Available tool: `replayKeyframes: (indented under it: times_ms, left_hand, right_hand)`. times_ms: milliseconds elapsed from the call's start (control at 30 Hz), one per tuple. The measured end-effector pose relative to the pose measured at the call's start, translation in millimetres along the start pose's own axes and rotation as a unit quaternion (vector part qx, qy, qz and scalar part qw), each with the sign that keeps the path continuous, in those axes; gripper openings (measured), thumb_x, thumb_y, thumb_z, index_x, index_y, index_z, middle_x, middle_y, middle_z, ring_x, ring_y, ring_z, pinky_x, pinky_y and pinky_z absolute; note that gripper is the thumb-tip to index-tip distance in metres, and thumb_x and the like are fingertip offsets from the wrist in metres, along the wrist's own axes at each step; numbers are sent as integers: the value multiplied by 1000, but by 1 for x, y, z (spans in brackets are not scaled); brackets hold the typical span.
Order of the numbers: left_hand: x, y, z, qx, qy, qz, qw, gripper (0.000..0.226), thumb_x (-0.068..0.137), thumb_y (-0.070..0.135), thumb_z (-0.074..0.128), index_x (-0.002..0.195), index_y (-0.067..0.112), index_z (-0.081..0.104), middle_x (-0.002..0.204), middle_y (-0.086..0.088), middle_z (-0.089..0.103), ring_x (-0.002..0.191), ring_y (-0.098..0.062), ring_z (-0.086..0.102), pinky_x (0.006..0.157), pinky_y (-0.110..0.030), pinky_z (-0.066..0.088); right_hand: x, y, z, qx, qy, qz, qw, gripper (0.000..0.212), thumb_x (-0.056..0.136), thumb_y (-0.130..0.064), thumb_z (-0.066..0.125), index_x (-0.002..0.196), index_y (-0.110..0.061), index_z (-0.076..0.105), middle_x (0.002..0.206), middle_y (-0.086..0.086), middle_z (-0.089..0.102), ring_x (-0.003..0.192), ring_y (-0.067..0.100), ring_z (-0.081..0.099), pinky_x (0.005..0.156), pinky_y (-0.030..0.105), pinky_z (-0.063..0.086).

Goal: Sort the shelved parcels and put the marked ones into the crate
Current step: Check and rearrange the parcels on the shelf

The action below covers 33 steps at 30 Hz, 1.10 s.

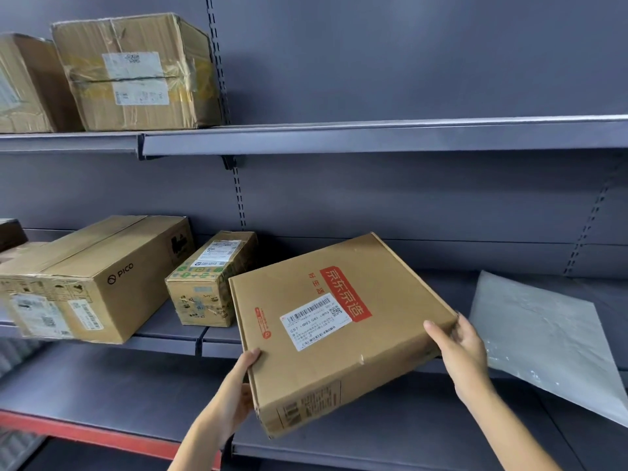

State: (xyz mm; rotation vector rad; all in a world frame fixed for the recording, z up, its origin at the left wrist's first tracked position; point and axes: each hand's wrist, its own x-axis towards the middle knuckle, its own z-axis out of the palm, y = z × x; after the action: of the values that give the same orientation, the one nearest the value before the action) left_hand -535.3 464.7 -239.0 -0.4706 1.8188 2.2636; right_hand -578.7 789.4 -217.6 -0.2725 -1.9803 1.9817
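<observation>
A flat brown cardboard parcel point(339, 328) with red printing and a white shipping label is tilted at the front edge of the middle shelf point(176, 331). My left hand point(243, 385) grips its near left corner, thumb on top. My right hand point(458, 348) grips its right corner, fingers curled round the edge. No crate shows in view.
On the middle shelf to the left stand a small taped box point(207, 283) and a long PICO box point(91, 280). A grey plastic mailer bag point(543, 341) lies to the right. Two large boxes point(136, 73) sit on the upper shelf point(373, 137). A lower shelf point(102, 392) lies below.
</observation>
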Motion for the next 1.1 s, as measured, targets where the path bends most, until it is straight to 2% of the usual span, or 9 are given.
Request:
replayKeyframes:
  times_ms: [167, 367, 467, 633, 733, 800, 867, 967, 1100]
  left_hand:
    - [3, 17, 9, -25, 38, 8, 999, 33, 89, 40, 51, 105, 13, 60, 103, -15, 69, 92, -31, 64, 80, -40, 49]
    - [-2, 22, 23, 30, 157, 62, 985, 21, 86, 32, 63, 89, 12, 58, 92, -11, 68, 83, -29, 65, 72, -39, 54]
    - [-2, 25, 22, 49, 205, 99, 972, 21, 83, 28, 67, 96, 11, 62, 95, -12, 69, 84, -30, 65, 76, -43, 55]
    - [-13, 52, 28, 39, 150, 191, 969, 15, 88, 6, 58, 99, 16, 62, 88, -3, 67, 72, -16, 64, 61, -30, 52]
    - [-16, 64, 28, 117, 40, 216, 968, 38, 78, 19, 73, 112, 21, 56, 98, 9, 66, 78, -1, 66, 68, -22, 55]
    - [-16, 67, 23, 257, -14, 202, 945, 86, 51, 42, 87, 125, 27, 44, 117, 14, 58, 101, -2, 58, 82, -23, 51]
    - [-13, 69, 20, 382, -6, 204, 901, 117, 43, 49, 87, 141, 21, 30, 146, 5, 38, 131, -14, 41, 104, -31, 40]
    - [-2, 70, 17, 493, 42, 254, 831, 111, 63, 42, 79, 148, 10, 15, 158, -6, 7, 145, -22, 13, 116, -36, 20]
    - [17, 71, 16, 587, 79, 326, 737, 78, 85, 31, 64, 147, 9, 22, 158, -5, 8, 146, -21, 11, 117, -33, 15]
  right_hand:
    - [-8, -1, 3, -7, 26, -20, 999, 21, 82, -11, 66, 101, -13, 59, 96, -5, 66, 97, 18, 62, 91, 33, 46]
    - [-21, 7, -1, -37, 45, -25, 998, 18, 79, -20, 71, 94, -20, 61, 96, -6, 68, 94, 14, 64, 89, 36, 49]
    - [-33, 7, -5, -52, 65, -30, 996, 24, 78, -22, 72, 97, -15, 58, 95, -3, 66, 92, 17, 62, 82, 30, 45]
    - [-43, 7, -14, -67, 116, -37, 990, 36, 75, -27, 74, 100, -16, 51, 100, 4, 62, 93, 22, 60, 86, 37, 48]
    - [-43, 7, -14, -90, 123, -47, 987, 38, 73, -28, 76, 99, -18, 50, 104, 7, 62, 97, 26, 60, 90, 44, 49]
    - [-43, 7, -14, -104, 120, -40, 987, 40, 73, -29, 76, 99, -17, 50, 104, 8, 62, 99, 27, 60, 90, 46, 49]
    - [-44, 5, -13, -124, 108, -39, 986, 42, 73, -29, 75, 106, -15, 52, 106, 8, 63, 103, 28, 59, 92, 46, 48]
    - [-42, -9, -8, -218, 81, -91, 968, 62, 76, -26, 74, 130, -10, 48, 131, 9, 55, 123, 29, 49, 106, 41, 38]
    - [-23, -29, 4, -382, -41, -189, 903, 70, 78, -29, 71, 138, -6, 41, 148, 4, 37, 138, 19, 32, 108, 21, 20]
